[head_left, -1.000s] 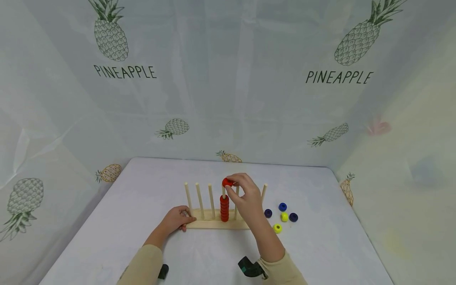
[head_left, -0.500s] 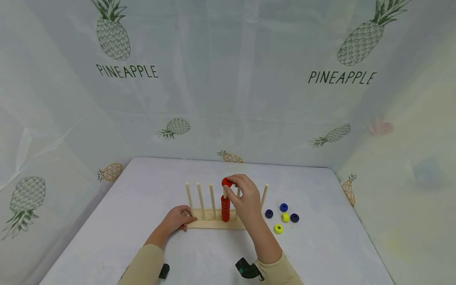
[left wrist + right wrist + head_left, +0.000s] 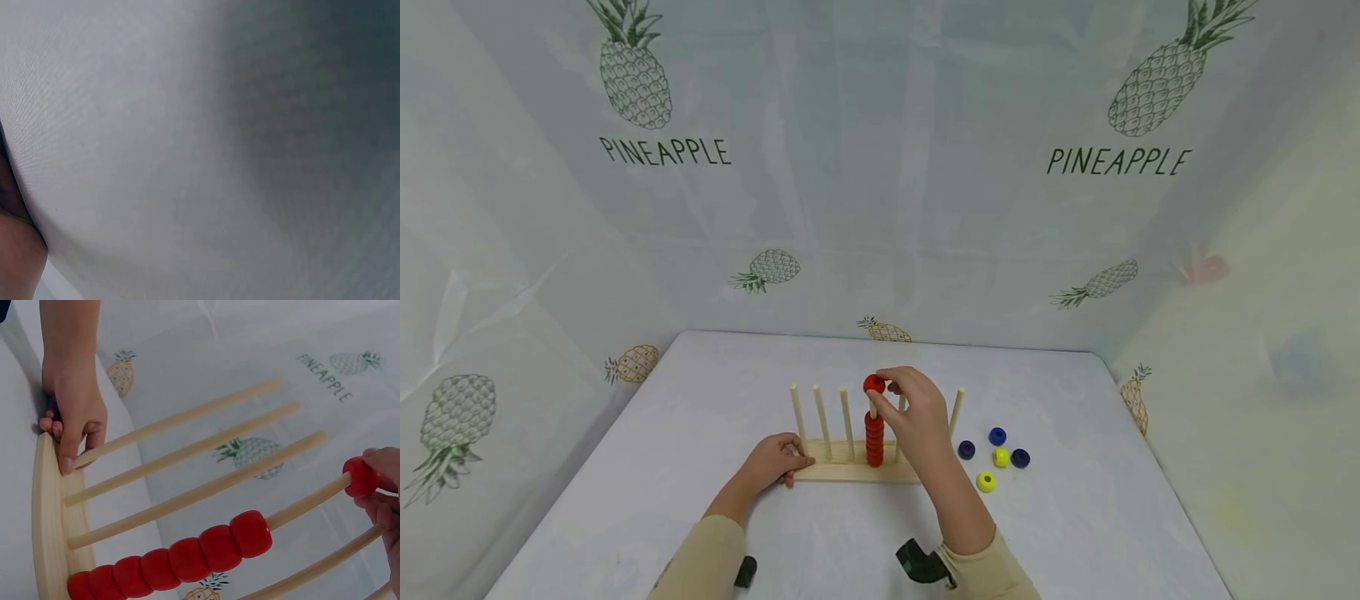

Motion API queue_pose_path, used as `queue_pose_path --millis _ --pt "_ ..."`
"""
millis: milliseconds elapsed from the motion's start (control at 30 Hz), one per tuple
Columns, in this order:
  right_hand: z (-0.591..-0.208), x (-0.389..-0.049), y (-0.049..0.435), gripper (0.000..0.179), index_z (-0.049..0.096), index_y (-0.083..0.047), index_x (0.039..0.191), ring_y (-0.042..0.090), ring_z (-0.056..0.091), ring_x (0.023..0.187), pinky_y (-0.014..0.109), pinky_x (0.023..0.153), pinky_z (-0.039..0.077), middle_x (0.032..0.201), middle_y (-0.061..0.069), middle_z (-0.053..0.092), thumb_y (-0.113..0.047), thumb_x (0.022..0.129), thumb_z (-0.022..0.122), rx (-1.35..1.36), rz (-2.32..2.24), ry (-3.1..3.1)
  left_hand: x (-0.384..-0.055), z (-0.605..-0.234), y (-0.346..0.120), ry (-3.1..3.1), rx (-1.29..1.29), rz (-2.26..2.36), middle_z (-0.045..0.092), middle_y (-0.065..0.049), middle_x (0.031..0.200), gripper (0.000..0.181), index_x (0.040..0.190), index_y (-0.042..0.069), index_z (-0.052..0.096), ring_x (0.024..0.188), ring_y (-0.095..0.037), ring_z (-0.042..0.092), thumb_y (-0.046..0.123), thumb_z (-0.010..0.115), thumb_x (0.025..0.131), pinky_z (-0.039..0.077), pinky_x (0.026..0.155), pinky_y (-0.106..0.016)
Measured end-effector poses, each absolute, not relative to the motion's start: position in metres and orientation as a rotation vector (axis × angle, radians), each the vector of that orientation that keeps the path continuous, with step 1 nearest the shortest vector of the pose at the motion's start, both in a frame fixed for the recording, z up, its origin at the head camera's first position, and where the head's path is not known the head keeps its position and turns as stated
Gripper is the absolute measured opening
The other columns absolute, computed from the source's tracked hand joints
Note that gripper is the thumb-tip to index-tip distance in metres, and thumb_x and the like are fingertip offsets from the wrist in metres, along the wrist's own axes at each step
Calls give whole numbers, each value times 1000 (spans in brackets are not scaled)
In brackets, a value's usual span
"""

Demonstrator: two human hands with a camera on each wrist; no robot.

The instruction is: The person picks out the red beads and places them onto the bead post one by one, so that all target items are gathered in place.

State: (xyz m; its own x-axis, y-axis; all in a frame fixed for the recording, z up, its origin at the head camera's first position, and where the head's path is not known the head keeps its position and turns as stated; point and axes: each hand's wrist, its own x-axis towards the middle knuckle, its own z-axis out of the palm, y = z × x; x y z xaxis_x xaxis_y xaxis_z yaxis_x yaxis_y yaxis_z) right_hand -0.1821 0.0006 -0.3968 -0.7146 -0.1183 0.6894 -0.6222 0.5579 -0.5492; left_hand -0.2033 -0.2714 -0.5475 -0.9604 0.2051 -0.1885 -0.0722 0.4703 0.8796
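A wooden bead rack [image 3: 857, 473] with upright pegs stands on the table. My left hand [image 3: 771, 460] grips the left end of its base, thumb on top, as the right wrist view also shows. One peg carries a stack of several red beads [image 3: 874, 440]. Over that peg's tip, my right hand [image 3: 921, 417] pinches another red bead [image 3: 360, 477] between thumb and fingers. The bead meets the peg's end; how far it is threaded I cannot tell. The left wrist view shows mostly blurred pale cloth and a bit of the left hand [image 3: 19, 259].
Right of the rack lie loose beads: dark blue ones [image 3: 1019, 458], a brighter blue one [image 3: 997, 436] and yellow ones [image 3: 986, 482]. Bare pegs [image 3: 822, 423] rise left of the red stack. A pineapple-print cloth [image 3: 880, 208] hangs behind the white table [image 3: 700, 392].
My right hand has shifted the pinched red bead slightly left, so it now lines up with the peg's tip. The left hand keeps its hold on the base.
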Motion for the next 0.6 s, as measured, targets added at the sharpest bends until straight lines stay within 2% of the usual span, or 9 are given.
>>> queue_pose_path --millis 600 --pt "-384 -177 3 27 71 -7 109 20 60 85 37 75 53 98 2 69 -16 85 78 554 1126 -2381 -204 -550 -272 2427 124 1517 56 -3 50 22 88 5 62 42 -15 56 22 76 87 40 44 -25"
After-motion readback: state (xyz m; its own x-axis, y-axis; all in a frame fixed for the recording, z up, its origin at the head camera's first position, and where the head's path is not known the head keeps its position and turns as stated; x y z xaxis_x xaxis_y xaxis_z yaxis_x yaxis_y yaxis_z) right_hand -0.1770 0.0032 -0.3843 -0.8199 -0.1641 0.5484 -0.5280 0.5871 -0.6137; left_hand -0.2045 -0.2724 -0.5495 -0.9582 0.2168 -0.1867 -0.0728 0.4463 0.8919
